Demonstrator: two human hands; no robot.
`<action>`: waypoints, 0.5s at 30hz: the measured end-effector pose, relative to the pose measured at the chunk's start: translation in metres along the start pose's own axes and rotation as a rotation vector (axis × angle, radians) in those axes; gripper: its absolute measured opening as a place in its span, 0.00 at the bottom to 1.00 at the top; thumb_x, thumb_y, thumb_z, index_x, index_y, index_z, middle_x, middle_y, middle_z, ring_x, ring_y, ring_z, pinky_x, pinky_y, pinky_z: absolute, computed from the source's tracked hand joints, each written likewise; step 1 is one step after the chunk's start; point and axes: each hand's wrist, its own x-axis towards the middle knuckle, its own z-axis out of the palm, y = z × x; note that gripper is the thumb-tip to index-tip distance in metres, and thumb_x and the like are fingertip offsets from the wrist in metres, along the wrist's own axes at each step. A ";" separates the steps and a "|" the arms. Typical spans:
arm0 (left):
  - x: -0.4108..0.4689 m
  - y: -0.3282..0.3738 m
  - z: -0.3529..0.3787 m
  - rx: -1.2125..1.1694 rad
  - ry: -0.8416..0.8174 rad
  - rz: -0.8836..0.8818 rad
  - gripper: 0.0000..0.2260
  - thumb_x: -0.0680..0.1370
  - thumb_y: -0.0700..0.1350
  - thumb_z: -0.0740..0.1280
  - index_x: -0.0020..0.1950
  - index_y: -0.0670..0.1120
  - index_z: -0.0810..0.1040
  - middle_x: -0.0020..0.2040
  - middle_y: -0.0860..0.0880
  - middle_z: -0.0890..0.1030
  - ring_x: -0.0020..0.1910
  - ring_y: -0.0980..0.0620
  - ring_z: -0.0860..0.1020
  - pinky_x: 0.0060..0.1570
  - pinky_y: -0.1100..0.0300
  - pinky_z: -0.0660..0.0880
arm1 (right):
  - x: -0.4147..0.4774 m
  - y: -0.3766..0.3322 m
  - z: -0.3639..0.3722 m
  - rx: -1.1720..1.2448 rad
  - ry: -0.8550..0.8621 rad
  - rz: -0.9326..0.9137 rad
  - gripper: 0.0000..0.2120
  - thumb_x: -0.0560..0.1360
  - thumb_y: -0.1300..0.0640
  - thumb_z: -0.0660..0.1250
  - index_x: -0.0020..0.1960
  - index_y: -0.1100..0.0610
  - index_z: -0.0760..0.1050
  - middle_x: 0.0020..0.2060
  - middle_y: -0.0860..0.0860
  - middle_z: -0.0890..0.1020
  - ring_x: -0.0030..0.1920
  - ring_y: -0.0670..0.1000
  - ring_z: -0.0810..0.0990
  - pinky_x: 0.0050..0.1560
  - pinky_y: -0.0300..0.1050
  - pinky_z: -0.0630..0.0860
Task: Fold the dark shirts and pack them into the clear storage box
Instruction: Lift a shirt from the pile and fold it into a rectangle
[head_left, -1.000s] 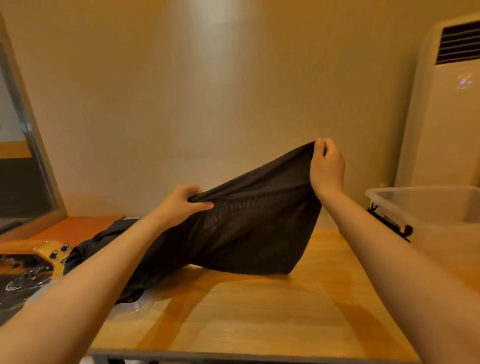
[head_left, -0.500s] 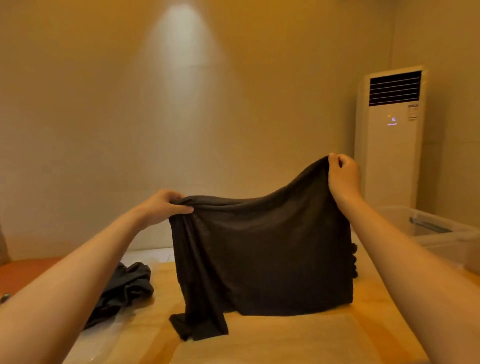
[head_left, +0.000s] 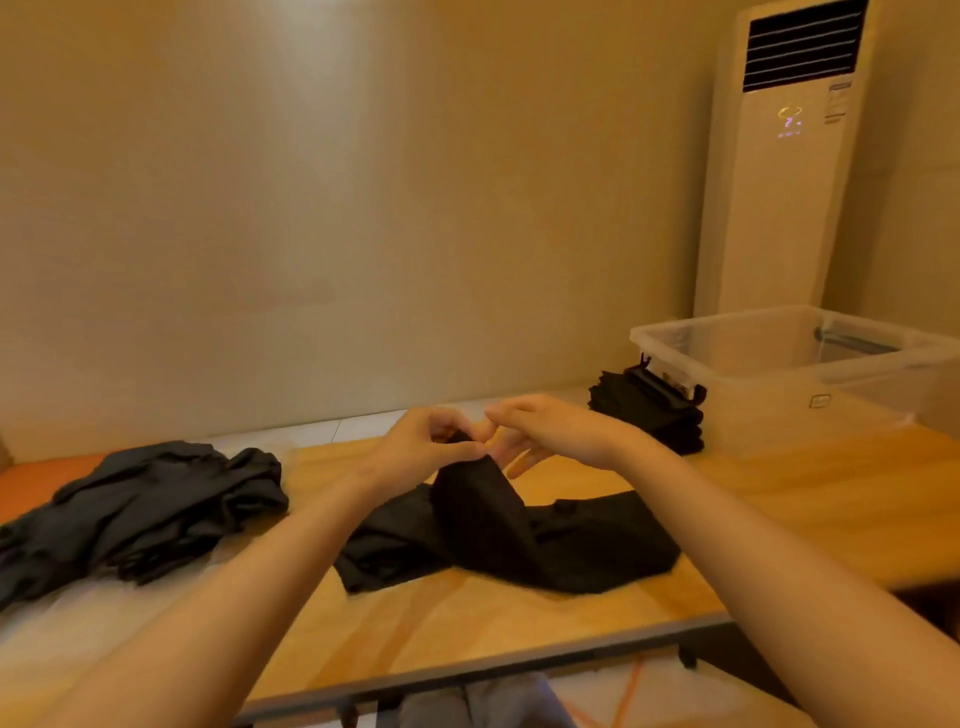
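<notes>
Centre frame, over bench (head_left: 779, 499): dark shirt (head_left: 519, 530), peak pinched by left hand (head_left: 421, 447), right hand (head_left: 561, 431) grip unclear; best to match edges before lowering.

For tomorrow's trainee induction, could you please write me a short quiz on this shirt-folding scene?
1. True or false: the folded stack lies inside the clear storage box.
2. Where is the unfolded pile? A) at the table's left end B) behind the box C) in the box
3. What does the left hand pinch up off the table?
Key: 1 false, it sits beside the box; 2 A; 3 the dark shirt.
</notes>
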 end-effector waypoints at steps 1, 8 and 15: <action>-0.008 -0.009 -0.004 0.008 -0.010 -0.021 0.04 0.74 0.44 0.73 0.46 0.44 0.83 0.44 0.47 0.84 0.46 0.49 0.81 0.49 0.57 0.76 | -0.007 0.018 -0.003 -0.025 -0.005 0.039 0.20 0.80 0.44 0.58 0.59 0.60 0.74 0.49 0.55 0.84 0.50 0.51 0.84 0.55 0.47 0.79; -0.047 -0.067 -0.038 0.006 -0.043 -0.209 0.03 0.74 0.43 0.72 0.43 0.44 0.84 0.43 0.52 0.84 0.37 0.54 0.79 0.35 0.65 0.73 | -0.052 0.108 -0.029 -0.450 -0.006 0.212 0.13 0.73 0.44 0.71 0.55 0.44 0.77 0.64 0.40 0.72 0.63 0.43 0.68 0.64 0.44 0.66; -0.059 -0.088 -0.070 -0.021 -0.072 -0.287 0.11 0.68 0.43 0.74 0.48 0.42 0.84 0.44 0.44 0.85 0.45 0.46 0.83 0.42 0.60 0.80 | -0.059 0.115 -0.033 -0.508 0.045 0.173 0.07 0.71 0.53 0.73 0.39 0.51 0.76 0.62 0.40 0.75 0.65 0.45 0.68 0.70 0.52 0.63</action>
